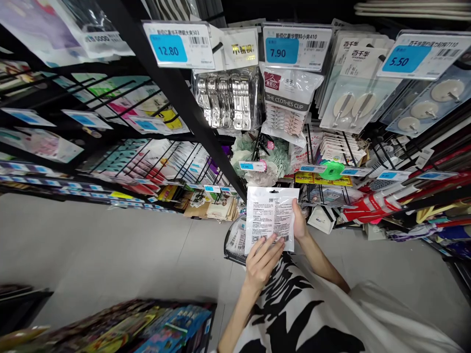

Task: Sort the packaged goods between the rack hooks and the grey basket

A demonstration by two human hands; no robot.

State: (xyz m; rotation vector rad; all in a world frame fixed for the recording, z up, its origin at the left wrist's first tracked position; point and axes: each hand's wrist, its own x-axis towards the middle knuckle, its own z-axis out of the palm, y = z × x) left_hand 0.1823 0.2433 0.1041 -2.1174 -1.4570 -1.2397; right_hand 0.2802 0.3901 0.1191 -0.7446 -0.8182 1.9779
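A flat white plastic packet (pixel 270 215) with printed text and QR codes is held up in front of me, its back side facing me. My left hand (pixel 262 260) grips its lower edge, fingers lying over the print. My right hand (pixel 300 221) holds its right edge, thumb side behind the packet. Right behind the packet is a store rack of hanging goods.
Hooks carry metal clips (pixel 228 100), a clothes-clip bag (pixel 290 105) and adhesive hooks (pixel 353 98) under price tags 12.80, 7.90, 5.50. A wire basket (pixel 235 242) sits low beside me. Grey floor (pixel 110 245) stretches left; another shelf of colourful packs (pixel 147 328) is at the bottom left.
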